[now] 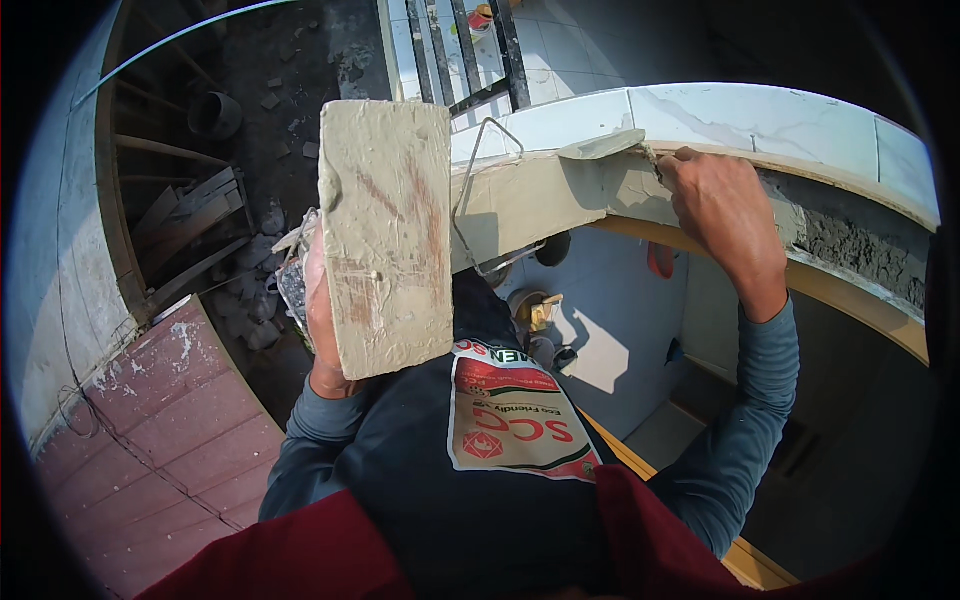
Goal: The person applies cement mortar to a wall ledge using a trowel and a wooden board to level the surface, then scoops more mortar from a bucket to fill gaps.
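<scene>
A rectangular board [390,240], smeared with pale mortar, is held up by my left hand [322,315]. Most of that hand's fingers are hidden behind it. My right hand [725,215] is closed round the handle of a trowel [603,146], whose mortar-coated blade points left. The blade lies over a ledge along the wall top, just below white marble-patterned tiles [730,112]. Smooth pale mortar [535,200] covers the ledge to the left of my right hand. To the right of it, rough grey cement [865,238] shows.
A bent metal rod [457,205] hooks across the ledge. Black metal bars [465,50] stand beyond the tiles. Below are a bucket [215,116], loose boards [195,212] and white bags [250,305]. A reddish plank surface [165,430] lies at lower left.
</scene>
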Action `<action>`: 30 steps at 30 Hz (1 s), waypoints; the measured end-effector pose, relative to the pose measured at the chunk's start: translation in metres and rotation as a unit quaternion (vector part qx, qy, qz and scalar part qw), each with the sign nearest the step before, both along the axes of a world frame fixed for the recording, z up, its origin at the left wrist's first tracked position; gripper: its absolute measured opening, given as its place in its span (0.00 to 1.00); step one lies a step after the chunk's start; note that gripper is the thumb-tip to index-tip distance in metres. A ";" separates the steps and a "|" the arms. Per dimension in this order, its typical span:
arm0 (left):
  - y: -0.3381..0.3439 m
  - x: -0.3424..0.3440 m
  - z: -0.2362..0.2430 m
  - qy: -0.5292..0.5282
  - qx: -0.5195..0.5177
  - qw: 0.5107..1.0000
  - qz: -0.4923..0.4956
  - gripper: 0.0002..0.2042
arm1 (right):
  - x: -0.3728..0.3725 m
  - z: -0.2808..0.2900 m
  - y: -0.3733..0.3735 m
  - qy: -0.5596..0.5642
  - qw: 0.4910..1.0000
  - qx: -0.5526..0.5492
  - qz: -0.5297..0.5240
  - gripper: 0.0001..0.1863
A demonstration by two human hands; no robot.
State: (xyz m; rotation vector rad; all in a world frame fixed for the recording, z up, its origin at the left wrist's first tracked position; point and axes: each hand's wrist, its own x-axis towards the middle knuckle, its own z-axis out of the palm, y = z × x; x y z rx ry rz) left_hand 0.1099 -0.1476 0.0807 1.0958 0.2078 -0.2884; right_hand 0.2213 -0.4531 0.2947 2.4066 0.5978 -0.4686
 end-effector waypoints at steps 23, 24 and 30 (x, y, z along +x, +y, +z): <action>-0.004 0.005 0.009 -0.007 -0.104 0.993 0.051 0.25 | -0.018 -0.002 -0.009 0.041 0.993 0.093 -0.062 0.09; -0.003 0.005 0.009 -0.010 -0.084 0.995 0.048 0.25 | -0.018 -0.001 -0.011 0.044 0.991 0.105 -0.064 0.09; -0.002 0.006 0.007 -0.045 0.007 0.999 0.029 0.24 | -0.028 0.005 -0.011 0.007 0.991 0.107 -0.076 0.10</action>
